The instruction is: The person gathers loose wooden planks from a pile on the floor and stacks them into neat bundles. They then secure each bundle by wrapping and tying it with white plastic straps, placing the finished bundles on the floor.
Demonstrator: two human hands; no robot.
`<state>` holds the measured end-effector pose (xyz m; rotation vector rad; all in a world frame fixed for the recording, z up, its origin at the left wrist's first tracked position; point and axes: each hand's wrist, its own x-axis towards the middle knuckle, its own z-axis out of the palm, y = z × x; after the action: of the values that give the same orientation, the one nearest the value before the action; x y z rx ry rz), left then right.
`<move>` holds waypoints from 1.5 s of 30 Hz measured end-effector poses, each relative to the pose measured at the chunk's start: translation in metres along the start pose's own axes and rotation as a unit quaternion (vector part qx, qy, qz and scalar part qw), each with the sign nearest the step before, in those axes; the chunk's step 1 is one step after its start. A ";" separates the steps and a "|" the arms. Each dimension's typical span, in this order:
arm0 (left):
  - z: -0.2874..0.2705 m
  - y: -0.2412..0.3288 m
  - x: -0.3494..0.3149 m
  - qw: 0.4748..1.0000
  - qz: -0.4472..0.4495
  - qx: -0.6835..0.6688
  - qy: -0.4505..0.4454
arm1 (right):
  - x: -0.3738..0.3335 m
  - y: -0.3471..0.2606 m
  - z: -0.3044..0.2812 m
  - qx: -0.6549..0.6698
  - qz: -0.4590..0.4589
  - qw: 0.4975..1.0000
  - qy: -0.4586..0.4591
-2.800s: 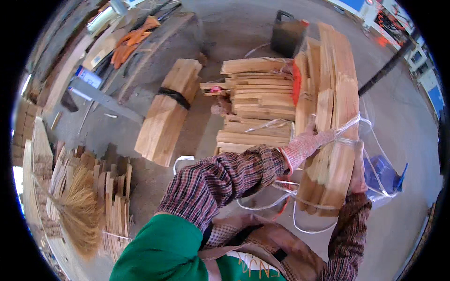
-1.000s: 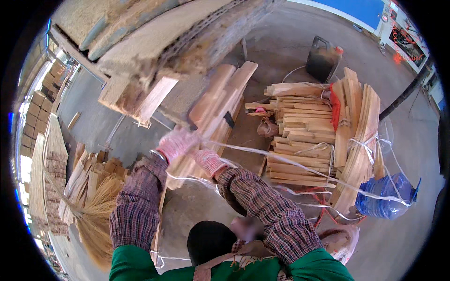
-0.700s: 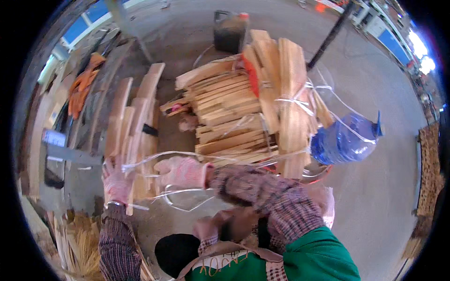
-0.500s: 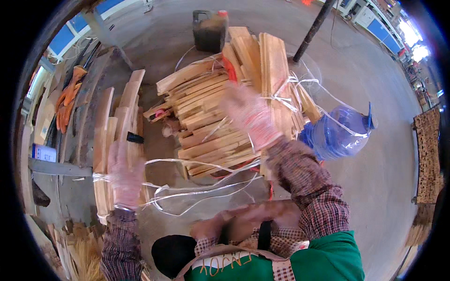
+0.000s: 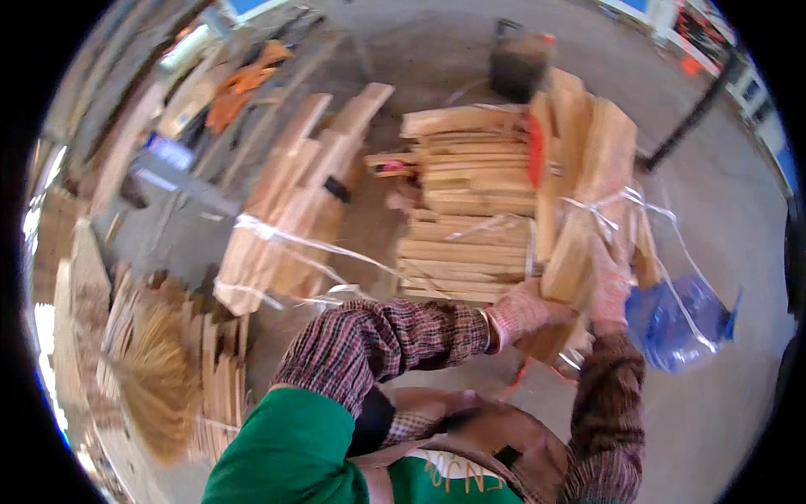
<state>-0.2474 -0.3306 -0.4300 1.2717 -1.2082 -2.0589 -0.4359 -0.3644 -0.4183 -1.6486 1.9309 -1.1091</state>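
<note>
"On the right part of the floor [image 5: 732, 197], beside the middle stack of slats [image 5: 478, 183], what is different now?"

"The left grip [image 5: 529, 313] is no longer on the left stack of slats [image 5: 281, 197]. Now it is at the tied bundle of slats [image 5: 606, 160], together with the right grip [image 5: 610, 281]."

"How does each of them hold?"

"The left grip seems to be closed around the lower end of the bundle. The right grip lies along its right side, below the white string [image 5: 598, 207]. Its fingertips are blurred, so I cannot tell how far it is closed."

"And how does the bundle stand?"

"It leans a little, with the upper end to the right. The blue plastic bottle [image 5: 682, 323] is near it, also on the right."

"What does this mean for the work?"

"In my judgement, the handling is now about this bundle, which already has its string around it. The left stack has no hand on it. A white strap [image 5: 264, 228] crosses it and trails toward the middle, so probably its tying is not yet finished."
</note>
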 end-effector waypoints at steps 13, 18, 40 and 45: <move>-0.072 0.022 -0.083 0.997 -0.011 -0.077 0.022 | -0.022 -0.085 0.037 0.239 0.053 0.964 -0.106; -0.130 -0.005 -0.118 0.996 -0.063 -0.038 0.053 | -0.006 -0.074 0.033 0.167 0.112 0.959 -0.198; -0.211 0.025 -0.225 0.969 0.009 0.139 0.204 | -0.136 -0.167 0.239 0.635 0.277 0.692 -0.204; -0.305 0.022 -0.347 0.958 0.055 0.079 0.269 | -0.183 -0.338 0.259 0.655 0.259 0.648 -0.288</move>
<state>0.1850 -0.2283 -0.3007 1.6544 -1.1607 -1.4194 0.0162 -0.2771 -0.3625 -0.4158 0.6104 -1.0449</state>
